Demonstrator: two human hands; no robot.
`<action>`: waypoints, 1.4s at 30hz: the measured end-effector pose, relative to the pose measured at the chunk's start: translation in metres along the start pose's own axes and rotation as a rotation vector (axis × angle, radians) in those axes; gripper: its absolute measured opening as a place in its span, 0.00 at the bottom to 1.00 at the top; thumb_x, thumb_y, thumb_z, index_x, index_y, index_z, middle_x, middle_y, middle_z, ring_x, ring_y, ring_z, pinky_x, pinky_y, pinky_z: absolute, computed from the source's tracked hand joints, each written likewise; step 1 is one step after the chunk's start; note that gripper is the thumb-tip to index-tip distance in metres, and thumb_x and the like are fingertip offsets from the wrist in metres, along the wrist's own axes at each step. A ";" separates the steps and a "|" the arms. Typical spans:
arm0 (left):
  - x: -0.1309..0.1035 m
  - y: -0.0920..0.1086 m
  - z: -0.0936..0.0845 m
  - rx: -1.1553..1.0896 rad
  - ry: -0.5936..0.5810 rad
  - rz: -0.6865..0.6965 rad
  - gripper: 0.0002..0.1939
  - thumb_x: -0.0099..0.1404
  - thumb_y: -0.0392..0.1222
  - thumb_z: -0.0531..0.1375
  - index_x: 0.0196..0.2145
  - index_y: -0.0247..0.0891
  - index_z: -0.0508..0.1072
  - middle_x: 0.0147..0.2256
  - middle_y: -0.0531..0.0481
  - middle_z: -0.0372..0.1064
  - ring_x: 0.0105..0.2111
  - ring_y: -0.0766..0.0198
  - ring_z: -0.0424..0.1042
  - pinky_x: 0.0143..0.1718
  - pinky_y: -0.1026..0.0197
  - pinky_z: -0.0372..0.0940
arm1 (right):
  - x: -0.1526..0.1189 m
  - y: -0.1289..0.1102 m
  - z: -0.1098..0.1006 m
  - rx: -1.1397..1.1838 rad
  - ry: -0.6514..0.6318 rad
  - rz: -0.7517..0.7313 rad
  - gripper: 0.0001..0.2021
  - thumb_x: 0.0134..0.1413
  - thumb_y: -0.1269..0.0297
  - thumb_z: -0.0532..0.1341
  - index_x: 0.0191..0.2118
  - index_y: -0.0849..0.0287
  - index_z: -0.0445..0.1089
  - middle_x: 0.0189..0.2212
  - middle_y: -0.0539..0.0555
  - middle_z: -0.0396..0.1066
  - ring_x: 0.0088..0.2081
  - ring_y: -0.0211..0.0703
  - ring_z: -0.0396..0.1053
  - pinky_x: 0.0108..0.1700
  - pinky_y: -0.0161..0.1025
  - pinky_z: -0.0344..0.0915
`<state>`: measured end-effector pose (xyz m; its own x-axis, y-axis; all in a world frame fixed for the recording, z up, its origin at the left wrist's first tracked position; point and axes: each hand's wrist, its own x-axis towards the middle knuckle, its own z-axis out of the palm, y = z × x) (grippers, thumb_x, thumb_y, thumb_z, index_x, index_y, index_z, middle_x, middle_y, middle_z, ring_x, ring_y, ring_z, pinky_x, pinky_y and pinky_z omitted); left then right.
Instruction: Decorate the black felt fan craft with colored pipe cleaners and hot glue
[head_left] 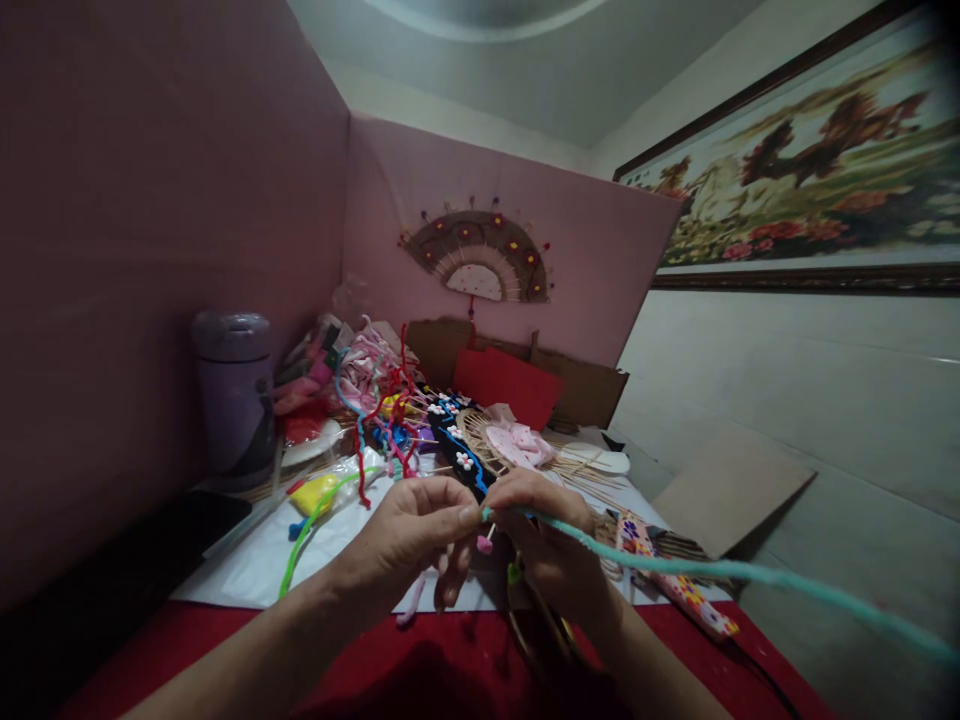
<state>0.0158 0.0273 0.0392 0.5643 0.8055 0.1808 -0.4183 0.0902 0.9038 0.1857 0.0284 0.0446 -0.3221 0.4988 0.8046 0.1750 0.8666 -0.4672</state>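
Observation:
A long, fuzzy turquoise pipe cleaner (675, 562) stretches from my fingertips out to the right edge of the view. Its near end is pinched between the thumb and fingers of my left hand (416, 525). Close beside it, my right hand (551, 530) also has its fingers closed on the same pipe cleaner. Just beyond my hands lies a black fan (454, 440) with white flowers, blue trim and a pale pink centre piece (517, 443). A small pink tip (484, 545) shows below my fingers. My right hand hides part of the fan.
A purple flask (234, 400) stands at the left, beside a pile of pink and red pipe cleaners (375, 365). A yellow packet (313, 494) and a green pipe cleaner (300, 555) lie nearer. A flowered strip (675, 575) is at the right. A finished-looking fan (480, 250) hangs on the pink board.

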 end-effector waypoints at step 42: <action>-0.012 0.016 -0.004 0.630 0.019 0.036 0.14 0.61 0.49 0.57 0.29 0.34 0.68 0.19 0.55 0.62 0.14 0.72 0.61 0.13 0.70 0.56 | 0.007 -0.005 -0.004 -0.110 -0.151 -0.185 0.03 0.56 0.71 0.57 0.33 0.59 0.67 0.31 0.54 0.68 0.31 0.37 0.68 0.34 0.34 0.66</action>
<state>-0.0005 0.0215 0.0496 0.5427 0.8123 0.2137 0.0661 -0.2950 0.9532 0.1867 0.0279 0.0539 -0.4915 0.3318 0.8052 0.1976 0.9430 -0.2679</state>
